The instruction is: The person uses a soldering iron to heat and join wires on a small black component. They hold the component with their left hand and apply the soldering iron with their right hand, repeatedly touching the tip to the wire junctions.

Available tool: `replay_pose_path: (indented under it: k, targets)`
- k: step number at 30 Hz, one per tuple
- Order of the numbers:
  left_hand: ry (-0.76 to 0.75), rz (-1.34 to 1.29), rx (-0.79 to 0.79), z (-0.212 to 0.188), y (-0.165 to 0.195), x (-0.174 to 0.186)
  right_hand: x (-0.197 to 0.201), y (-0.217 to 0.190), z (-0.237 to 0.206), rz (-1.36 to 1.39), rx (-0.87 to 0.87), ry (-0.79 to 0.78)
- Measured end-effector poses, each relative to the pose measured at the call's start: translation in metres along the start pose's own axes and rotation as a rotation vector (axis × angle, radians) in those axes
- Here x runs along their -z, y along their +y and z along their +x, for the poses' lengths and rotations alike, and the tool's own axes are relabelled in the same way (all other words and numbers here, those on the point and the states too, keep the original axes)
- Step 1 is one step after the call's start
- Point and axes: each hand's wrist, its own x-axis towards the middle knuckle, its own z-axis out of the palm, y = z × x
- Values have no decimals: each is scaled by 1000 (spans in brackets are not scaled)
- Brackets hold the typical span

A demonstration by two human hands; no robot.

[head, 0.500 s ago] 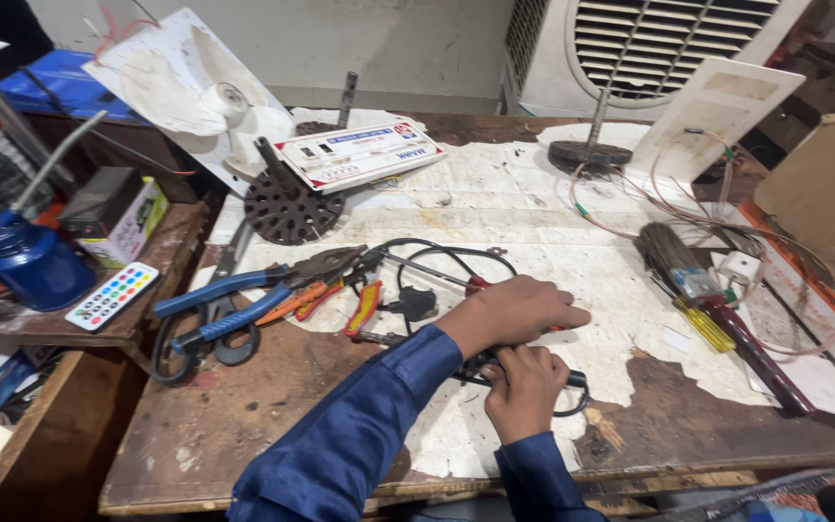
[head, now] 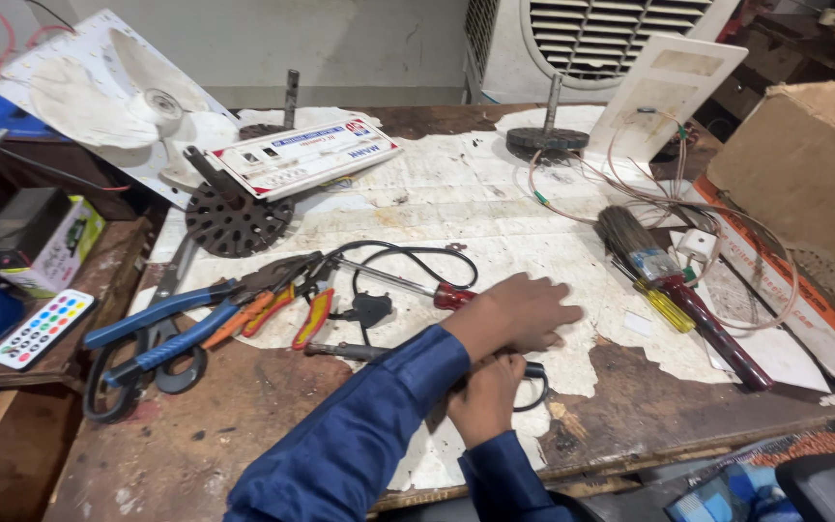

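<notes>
My left hand [head: 519, 314] lies palm down on the peeling white-covered workbench [head: 495, 193], fingers together, its blue sleeve crossing from the lower left. What is under the palm is hidden. Just below it, my right hand [head: 485, 396] is curled into a fist around a thin black cable [head: 536, 385], which loops out to the right of the fist. A red-handled screwdriver [head: 448, 295] lies touching the left hand's wrist side. A black plug and cord [head: 371, 309] sit a little to the left.
Blue-handled pliers [head: 161, 324], orange-handled cutters [head: 263, 309] and black scissors [head: 137, 377] lie at the left. A brush [head: 630, 242], a yellow screwdriver [head: 664, 307] and wire loops lie at the right. A cardboard box [head: 804, 184] stands far right, and a perforated black disc [head: 229, 217] and a fan blade [head: 118, 97] at the back left.
Both hands stay where they were on the bench. Only my view has shifted slightly.
</notes>
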Motion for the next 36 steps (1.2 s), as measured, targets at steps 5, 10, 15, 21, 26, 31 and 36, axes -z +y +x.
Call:
replay_pose_path:
  k: [5,10,15,21,26,31,36]
  targets:
    - [261,-50,-102,70,56,-23,-20,10,7,37,-126,-346]
    - [204,-161,34,113,100,-25,6,-2,11,102,-64,-305]
    - [120,-240,196,124,109,-32,30,-16,14,63,-20,-361]
    - [146,-143,227,122,108,-36,32,-16,19,144,-48,-412]
    - [102,-119,199,120,102,-39,29,-15,16,165,-59,-417]
    - [269,-103,211,121,105,-48,27,-20,12,183,-40,-289]
    - [327,-136,193,121,106,-50,29,-16,14,151,-21,-343]
